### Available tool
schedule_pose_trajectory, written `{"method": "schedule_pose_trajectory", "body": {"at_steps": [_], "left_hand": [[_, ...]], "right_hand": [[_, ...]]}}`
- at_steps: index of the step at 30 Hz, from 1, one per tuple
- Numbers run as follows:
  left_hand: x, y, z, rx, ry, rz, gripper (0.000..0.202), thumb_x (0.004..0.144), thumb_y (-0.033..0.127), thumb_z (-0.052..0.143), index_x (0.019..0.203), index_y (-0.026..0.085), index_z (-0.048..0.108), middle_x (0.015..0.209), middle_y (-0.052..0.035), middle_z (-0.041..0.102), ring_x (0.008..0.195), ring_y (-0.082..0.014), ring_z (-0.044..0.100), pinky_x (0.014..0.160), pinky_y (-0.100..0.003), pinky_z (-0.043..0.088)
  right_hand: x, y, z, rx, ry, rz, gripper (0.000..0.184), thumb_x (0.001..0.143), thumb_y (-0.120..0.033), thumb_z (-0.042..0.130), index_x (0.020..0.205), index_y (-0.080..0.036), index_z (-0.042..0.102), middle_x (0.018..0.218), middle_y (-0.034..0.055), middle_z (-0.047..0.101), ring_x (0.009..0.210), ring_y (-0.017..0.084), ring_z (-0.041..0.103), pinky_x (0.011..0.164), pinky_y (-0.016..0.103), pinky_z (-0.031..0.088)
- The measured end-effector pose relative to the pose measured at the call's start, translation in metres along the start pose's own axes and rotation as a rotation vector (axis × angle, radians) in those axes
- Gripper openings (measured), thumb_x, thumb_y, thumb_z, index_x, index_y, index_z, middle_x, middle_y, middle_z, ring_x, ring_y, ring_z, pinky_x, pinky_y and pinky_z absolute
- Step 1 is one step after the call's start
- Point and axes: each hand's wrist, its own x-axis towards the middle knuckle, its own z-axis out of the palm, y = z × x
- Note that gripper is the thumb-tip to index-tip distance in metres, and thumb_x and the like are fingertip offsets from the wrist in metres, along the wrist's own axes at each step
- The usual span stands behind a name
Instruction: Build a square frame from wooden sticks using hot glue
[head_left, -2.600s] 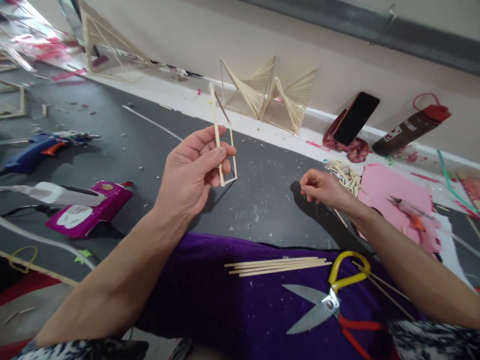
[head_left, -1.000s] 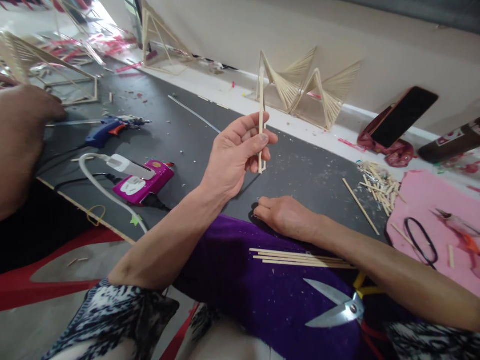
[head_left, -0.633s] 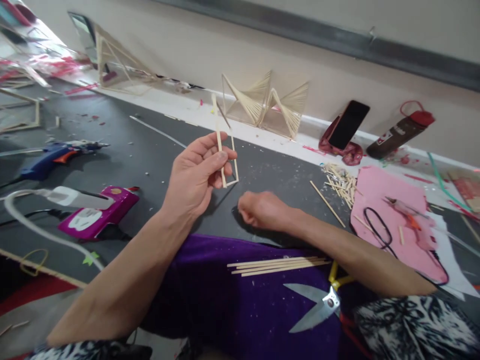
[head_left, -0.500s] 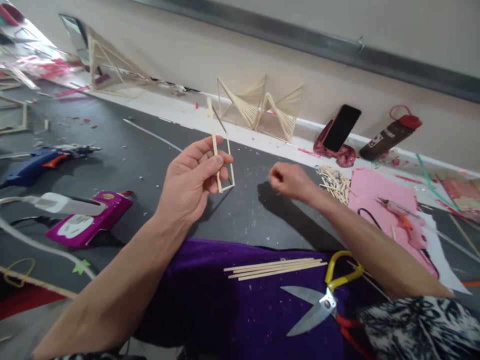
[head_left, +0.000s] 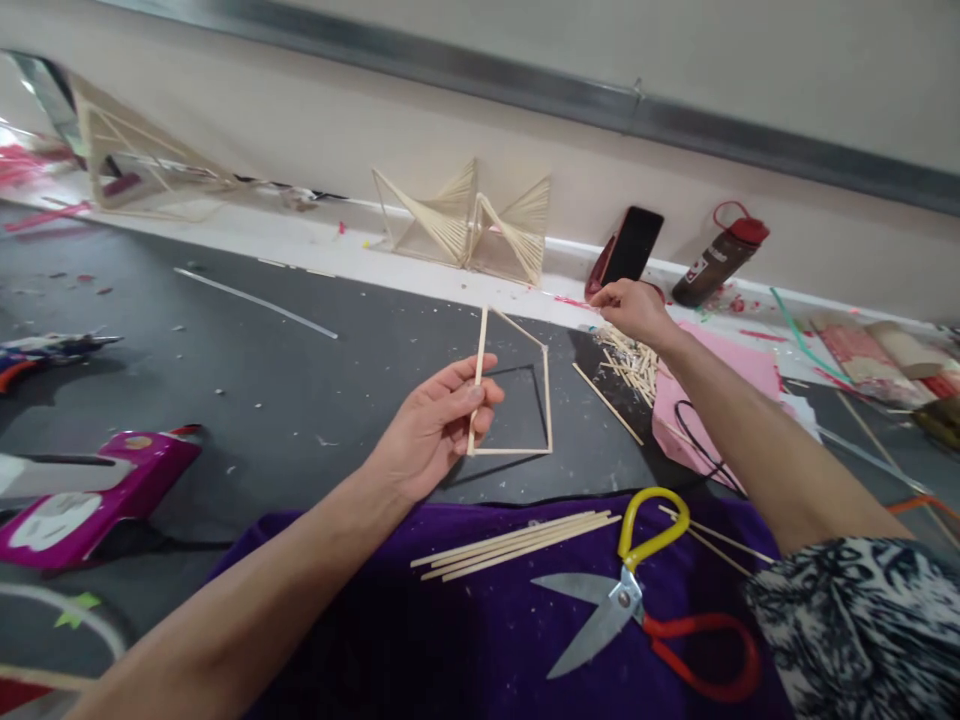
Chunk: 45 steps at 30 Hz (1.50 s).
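My left hand [head_left: 446,415] pinches a small four-sided frame of thin wooden sticks [head_left: 548,400] by its left side, holding it tilted above the dark table. My right hand [head_left: 634,308] is stretched forward, its fingers drawn together; whether anything is between them is hidden. Just below it lies a heap of short cut sticks [head_left: 634,365], and one longer stick [head_left: 607,403] rests beside the heap. Several long sticks [head_left: 517,545] and open scissors [head_left: 624,598] with one yellow and one red handle lie on the purple cloth [head_left: 420,640] nearest me.
Stick models [head_left: 442,225] stand along the wall, near a phone [head_left: 634,245] and a dark bottle [head_left: 721,262]. At left are a blue glue gun [head_left: 56,350] and a magenta power box [head_left: 142,480]. A pink sheet [head_left: 682,420] lies under my right forearm.
My right hand has moved forward and right, to the heap of short sticks. My left hand has turned the stick frame so its open face shows. The view has shifted right.
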Motion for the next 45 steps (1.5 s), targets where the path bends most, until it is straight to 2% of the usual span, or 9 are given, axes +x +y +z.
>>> {"method": "schedule_pose_trajectory", "body": {"at_steps": [3,8,12,17,22,26,29,35,45], "left_hand": [[0.012,-0.009,-0.01,0.136,0.076,-0.029,0.035,0.075,0.017,0.066,0.108,0.015,0.057,0.08,-0.0013,0.061,0.055,-0.0046,0.052,0.039,-0.011,0.037],[0.021,-0.009,-0.032,0.512,0.207,-0.053,0.041,0.073,0.024,0.067,0.11,0.012,0.054,0.081,-0.0047,0.062,0.058,-0.009,0.056,0.038,-0.014,0.038],[0.022,-0.007,-0.049,0.8,0.224,-0.054,0.041,0.074,0.03,0.063,0.111,0.014,0.053,0.075,-0.0022,0.061,0.054,-0.0104,0.055,0.038,-0.017,0.038],[0.022,-0.004,-0.063,1.168,0.203,-0.001,0.036,0.077,0.033,0.056,0.111,0.021,0.054,0.071,0.0017,0.06,0.057,-0.012,0.059,0.046,-0.019,0.041],[0.02,0.001,-0.059,1.383,0.178,0.038,0.033,0.078,0.033,0.051,0.109,0.021,0.056,0.075,0.0017,0.063,0.061,-0.0123,0.06,0.059,-0.022,0.044],[0.017,0.003,-0.05,1.547,0.196,0.05,0.033,0.077,0.033,0.049,0.107,0.021,0.059,0.073,0.0017,0.064,0.063,-0.0135,0.059,0.059,-0.023,0.041],[0.015,0.003,-0.046,1.608,0.204,0.056,0.035,0.077,0.033,0.049,0.108,0.019,0.059,0.073,0.0003,0.065,0.062,-0.0141,0.059,0.058,-0.023,0.039],[0.013,0.002,-0.051,1.744,0.151,0.047,0.037,0.082,0.039,0.047,0.11,0.019,0.059,0.074,-0.001,0.065,0.064,-0.016,0.06,0.059,-0.024,0.038],[0.01,0.004,-0.046,1.882,0.174,-0.021,0.028,0.08,0.039,0.049,0.099,0.024,0.062,0.074,0.0004,0.066,0.067,-0.0178,0.06,0.058,-0.025,0.034]], "right_hand": [[-0.002,0.008,0.0,0.009,0.012,-0.007,0.021,0.068,-0.018,0.057,0.082,-0.019,0.073,0.087,0.0042,0.069,0.075,0.017,0.061,0.07,0.028,0.044],[-0.008,0.012,0.006,0.069,0.04,0.05,0.021,0.074,-0.026,0.053,0.08,-0.015,0.07,0.066,0.0027,0.066,0.061,0.015,0.061,0.062,0.026,0.044],[-0.005,0.012,0.009,0.11,0.063,0.084,0.025,0.079,-0.024,0.047,0.086,-0.015,0.069,0.067,0.0026,0.066,0.051,0.011,0.056,0.056,0.024,0.042],[0.001,0.009,0.003,0.12,0.136,0.094,0.028,0.081,-0.029,0.045,0.084,-0.014,0.069,0.068,0.0041,0.065,0.06,0.013,0.055,0.059,0.026,0.04],[-0.001,0.017,0.005,0.157,0.083,0.055,0.028,0.066,-0.019,0.056,0.09,-0.014,0.069,0.072,0.0027,0.062,0.065,0.015,0.054,0.063,0.029,0.042],[-0.011,0.021,0.012,0.174,0.021,-0.107,0.04,0.06,-0.009,0.054,0.097,-0.017,0.068,0.109,0.0086,0.058,0.093,0.02,0.056,0.076,0.033,0.046],[-0.023,0.012,0.015,0.112,-0.014,-0.249,0.043,0.063,-0.009,0.054,0.103,-0.018,0.066,0.127,0.0102,0.05,0.115,0.024,0.048,0.087,0.037,0.043],[-0.048,-0.017,0.021,0.07,-0.131,-0.167,0.026,0.082,-0.023,0.047,0.096,-0.019,0.068,0.076,0.0017,0.069,0.074,0.017,0.063,0.071,0.028,0.044],[-0.069,-0.038,0.038,-0.006,-0.32,-0.327,0.02,0.081,-0.027,0.054,0.09,-0.022,0.071,0.089,0.0035,0.068,0.078,0.016,0.061,0.069,0.025,0.042]]}}
